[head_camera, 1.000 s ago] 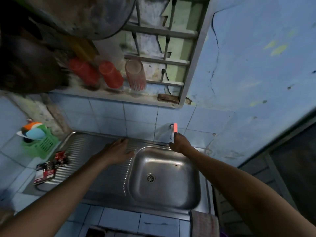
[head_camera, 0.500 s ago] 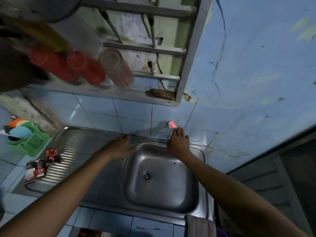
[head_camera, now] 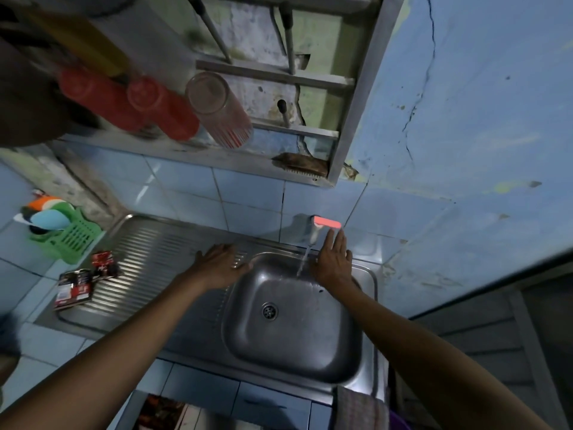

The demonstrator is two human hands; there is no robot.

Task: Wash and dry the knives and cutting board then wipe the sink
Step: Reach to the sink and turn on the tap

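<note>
Upper left corner lost to blur: a dark round mass [head_camera: 28,97] and a yellow shape [head_camera: 77,38], neither identifiable. Red cups [head_camera: 130,103] on the shelf smeared by motion. Print on the dark packets [head_camera: 74,287] on the drainboard too small to read. Contents of the green basket [head_camera: 69,235] partly covered by one another, only coloured rounded ends showing. Checked cloth [head_camera: 361,411] over the sink's front edge cut off by the bottom edge. Reddish item [head_camera: 161,414] below the counter blurred and cropped. Both forearms run out of the picture at the bottom. Spout [head_camera: 313,235] under the red tap handle [head_camera: 327,223] dim against the tiles.
</note>
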